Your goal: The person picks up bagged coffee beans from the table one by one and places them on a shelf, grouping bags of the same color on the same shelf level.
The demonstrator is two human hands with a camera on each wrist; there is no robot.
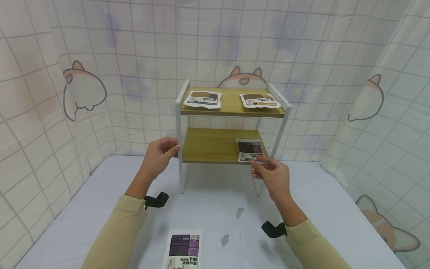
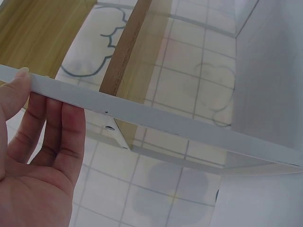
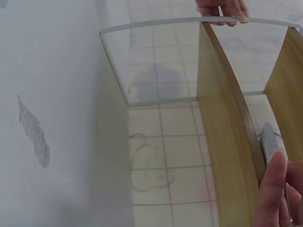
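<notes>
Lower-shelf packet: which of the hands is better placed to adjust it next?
Probably the right hand: its thumb and fingers already grip the packet near its front edge. The left hand holds the white frame at the shelf's opposite side.

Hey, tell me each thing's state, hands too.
Left grip: pinching the rack by its left upright.
Right grip: pinching the lower packet by its near edge.
Rack: upright on the table.
Lower packet: held at right end of lower shelf.
Top left packet: printed side up.
Top right packet: printed side up.
Table packet: printed side up, partly out of view.
</notes>
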